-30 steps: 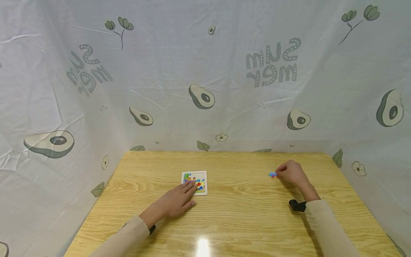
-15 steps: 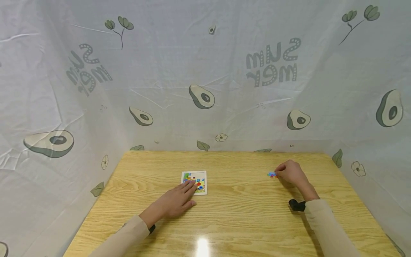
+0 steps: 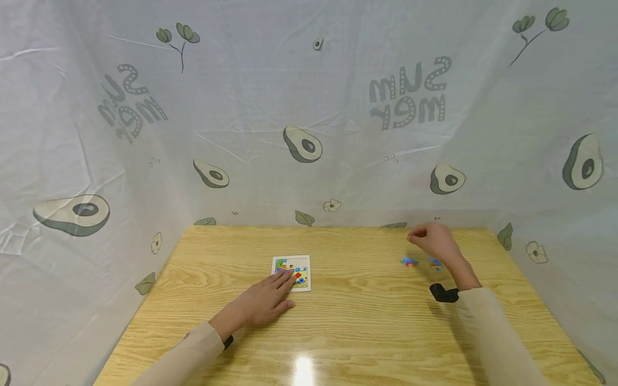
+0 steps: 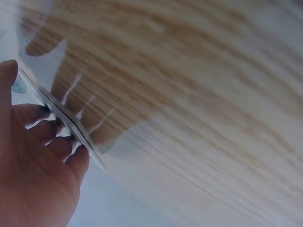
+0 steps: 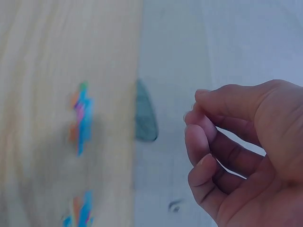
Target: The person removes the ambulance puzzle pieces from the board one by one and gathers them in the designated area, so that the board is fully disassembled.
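My left hand point(image 3: 265, 301) lies with its fingers on a small white-framed jigsaw puzzle point(image 3: 303, 287), which has a colourful picture; the fingers cover the picture's lower left. In the left wrist view the puzzle board point(image 4: 71, 124) shows edge-on under the fingertips. My right hand point(image 3: 436, 244) is raised over the far right of the table, thumb and fingertips curled together. Nothing shows between them in the right wrist view, where the hand point(image 5: 241, 151) is at the right. Below it, two blue-and-orange puzzle pieces lie apart: a left piece point(image 3: 409, 262) and a right piece point(image 3: 435, 263).
A wood-grain table point(image 3: 357, 321) spreads beneath both hands. Behind it and at its sides hangs a pale curtain point(image 3: 260, 177) printed with avocados and leaves. Black wrist cameras are on both arms, the right one point(image 3: 443, 293) standing out above the sleeve.
The right hand has risen and moved away toward the table's far edge, uncovering the right-hand puzzle piece. My left hand has stayed on the puzzle.
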`<action>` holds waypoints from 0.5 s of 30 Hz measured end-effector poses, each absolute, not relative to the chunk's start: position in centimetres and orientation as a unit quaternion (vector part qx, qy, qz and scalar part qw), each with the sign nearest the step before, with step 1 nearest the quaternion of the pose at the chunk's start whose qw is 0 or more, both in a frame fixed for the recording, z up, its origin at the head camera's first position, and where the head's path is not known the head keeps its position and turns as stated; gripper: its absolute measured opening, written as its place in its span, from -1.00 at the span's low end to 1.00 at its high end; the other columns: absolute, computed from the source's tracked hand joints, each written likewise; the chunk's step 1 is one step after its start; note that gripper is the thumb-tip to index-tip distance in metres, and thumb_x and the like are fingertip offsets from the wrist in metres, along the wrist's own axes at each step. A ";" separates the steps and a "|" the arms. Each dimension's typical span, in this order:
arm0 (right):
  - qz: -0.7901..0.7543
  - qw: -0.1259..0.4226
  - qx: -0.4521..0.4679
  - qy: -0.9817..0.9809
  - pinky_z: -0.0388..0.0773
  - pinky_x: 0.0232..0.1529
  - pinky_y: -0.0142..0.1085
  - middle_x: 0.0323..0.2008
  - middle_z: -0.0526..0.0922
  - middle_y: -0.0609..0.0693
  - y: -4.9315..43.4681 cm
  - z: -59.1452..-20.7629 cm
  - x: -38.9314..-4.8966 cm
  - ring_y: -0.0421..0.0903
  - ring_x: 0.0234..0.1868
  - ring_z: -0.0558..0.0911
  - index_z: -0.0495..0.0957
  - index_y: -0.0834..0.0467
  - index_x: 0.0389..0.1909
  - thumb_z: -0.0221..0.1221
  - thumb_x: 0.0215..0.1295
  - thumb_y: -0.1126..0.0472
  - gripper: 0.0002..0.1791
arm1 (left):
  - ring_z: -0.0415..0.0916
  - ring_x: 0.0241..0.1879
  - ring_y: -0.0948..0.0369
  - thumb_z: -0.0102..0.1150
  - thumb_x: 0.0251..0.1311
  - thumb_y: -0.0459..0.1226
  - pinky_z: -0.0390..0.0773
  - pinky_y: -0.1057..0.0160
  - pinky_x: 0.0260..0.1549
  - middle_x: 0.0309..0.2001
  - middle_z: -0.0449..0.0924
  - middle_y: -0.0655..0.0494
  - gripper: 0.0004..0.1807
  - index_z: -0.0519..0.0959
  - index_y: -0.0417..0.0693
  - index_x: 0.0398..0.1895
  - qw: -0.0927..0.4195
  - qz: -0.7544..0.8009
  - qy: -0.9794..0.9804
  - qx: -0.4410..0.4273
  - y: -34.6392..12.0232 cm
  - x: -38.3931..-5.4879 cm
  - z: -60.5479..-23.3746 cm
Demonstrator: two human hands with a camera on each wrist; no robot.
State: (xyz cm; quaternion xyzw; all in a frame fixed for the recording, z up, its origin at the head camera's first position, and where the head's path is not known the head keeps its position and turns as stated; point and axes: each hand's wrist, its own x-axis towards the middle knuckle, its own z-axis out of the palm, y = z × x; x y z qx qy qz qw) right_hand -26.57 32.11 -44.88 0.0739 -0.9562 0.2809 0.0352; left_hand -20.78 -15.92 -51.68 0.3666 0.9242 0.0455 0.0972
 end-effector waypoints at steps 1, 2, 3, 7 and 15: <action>0.282 0.038 0.081 -0.955 0.71 -0.08 0.10 -0.11 0.80 0.27 31.6 -44.6 -26.7 0.23 -0.10 0.74 0.76 0.31 -0.02 0.26 0.50 0.17 -0.71 | -0.02 0.71 -0.06 -0.21 0.67 0.09 0.17 -0.06 0.65 0.71 0.00 -0.10 -0.25 0.07 -0.14 0.70 0.097 0.043 0.925 0.366 -15.9 -20.8 -51.7; 0.283 0.040 0.087 -0.954 0.72 -0.08 0.10 -0.11 0.80 0.27 31.1 -44.3 -26.8 0.22 -0.11 0.75 0.77 0.31 -0.03 0.26 0.49 0.18 -0.72 | -0.02 0.71 -0.05 -0.22 0.67 0.10 0.17 -0.06 0.65 0.71 0.01 -0.10 -0.25 0.07 -0.13 0.70 0.097 0.043 0.925 0.366 -15.9 -20.8 -51.7; 0.282 0.042 0.093 -0.954 0.72 -0.08 0.10 -0.13 0.81 0.26 30.5 -44.1 -27.0 0.21 -0.12 0.75 0.77 0.31 -0.04 0.26 0.49 0.18 -0.73 | -0.02 0.71 -0.05 -0.21 0.67 0.10 0.17 -0.06 0.65 0.71 0.01 -0.10 -0.25 0.07 -0.13 0.70 0.097 0.044 0.925 0.366 -15.9 -20.8 -51.7; 0.292 0.041 0.111 -0.949 0.72 -0.07 0.10 -0.14 0.81 0.24 28.2 -43.6 -27.6 0.18 -0.14 0.76 0.77 0.30 -0.06 0.25 0.49 0.18 -0.74 | -0.02 0.71 -0.04 -0.22 0.67 0.10 0.15 -0.09 0.66 0.71 0.00 -0.10 -0.25 0.06 -0.13 0.70 0.103 0.049 0.924 0.364 -15.9 -20.8 -51.8; 0.314 0.024 0.148 -0.938 0.73 -0.08 0.03 -0.14 0.81 0.20 23.4 -43.2 -29.2 0.13 -0.13 0.76 0.77 0.26 -0.07 0.25 0.51 0.16 -0.75 | -0.06 0.72 -0.01 -0.25 0.67 0.13 0.13 -0.09 0.67 0.73 -0.03 -0.05 -0.23 0.03 -0.11 0.72 0.096 0.056 0.928 0.355 -16.2 -20.7 -51.8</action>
